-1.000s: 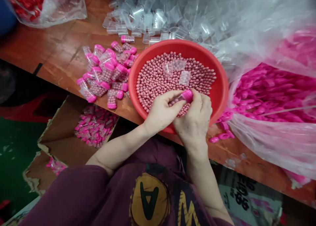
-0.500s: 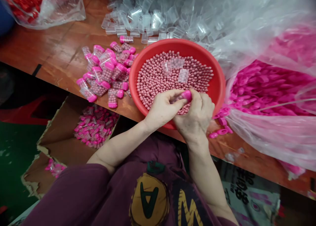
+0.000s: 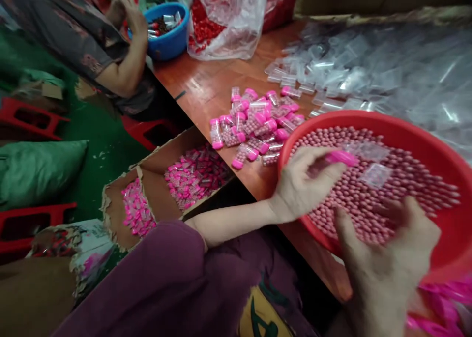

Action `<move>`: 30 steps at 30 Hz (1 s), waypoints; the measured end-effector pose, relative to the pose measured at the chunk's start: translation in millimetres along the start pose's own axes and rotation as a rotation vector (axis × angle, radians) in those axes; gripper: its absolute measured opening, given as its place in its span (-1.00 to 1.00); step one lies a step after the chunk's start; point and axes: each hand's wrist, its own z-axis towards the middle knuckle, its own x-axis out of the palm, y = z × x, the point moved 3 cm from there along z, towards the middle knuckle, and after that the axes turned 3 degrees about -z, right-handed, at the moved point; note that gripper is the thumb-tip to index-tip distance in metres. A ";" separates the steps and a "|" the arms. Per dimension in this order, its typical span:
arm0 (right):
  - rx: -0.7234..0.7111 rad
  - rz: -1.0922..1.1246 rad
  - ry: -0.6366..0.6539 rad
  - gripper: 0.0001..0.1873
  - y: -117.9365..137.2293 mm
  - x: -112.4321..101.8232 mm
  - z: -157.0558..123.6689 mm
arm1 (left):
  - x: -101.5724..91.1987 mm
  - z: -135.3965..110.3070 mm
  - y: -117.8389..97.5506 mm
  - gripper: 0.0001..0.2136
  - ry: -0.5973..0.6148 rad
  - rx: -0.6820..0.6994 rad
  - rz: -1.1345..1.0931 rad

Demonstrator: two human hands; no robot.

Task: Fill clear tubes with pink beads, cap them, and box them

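My left hand (image 3: pixel 300 184) is closed over the left side of the red basin (image 3: pixel 376 117), pinching a small tube with a pink cap (image 3: pixel 342 157). Most of the tube's body is hidden by my fingers. Lower right, my right hand (image 3: pixel 394 258) hangs over the basin with fingers apart and holds nothing; it is somewhat blurred. Pink beads (image 3: pixel 354 211) fill the basin floor, and a few clear tubes (image 3: pixel 375 174) lie on them. Left of the basin is a pile of pink-capped tubes (image 3: pixel 258 123) with beads inside.
Clear empty tubes (image 3: pixel 342 67) spread across the table (image 3: pixel 221 81) at the back right. Cardboard boxes (image 3: pixel 158 184) below the table edge hold more pink-capped tubes. A co-worker's arm (image 3: pixel 129 67) reaches a blue basin (image 3: pixel 167 44). Pink caps (image 3: pixel 446 302) lie lower right.
The view has swung left, bringing a co-worker and floor boxes into sight. My right hand has let go of the capped tube and moved apart from my left, which keeps it.
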 end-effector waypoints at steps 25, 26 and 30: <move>-0.311 -0.007 -0.136 -0.75 45.6 -25.9 11.3 | -234.0 31.7 -1.3 -0.71 -0.195 -0.019 1.608; -0.328 -0.011 -0.135 -0.73 47.2 -26.8 12.0 | -247.0 26.9 -6.0 -0.74 -0.278 -0.041 1.611; -0.352 -0.010 -0.127 -0.71 50.8 -28.6 13.2 | -256.1 39.1 -11.8 -0.79 -0.534 -0.045 1.583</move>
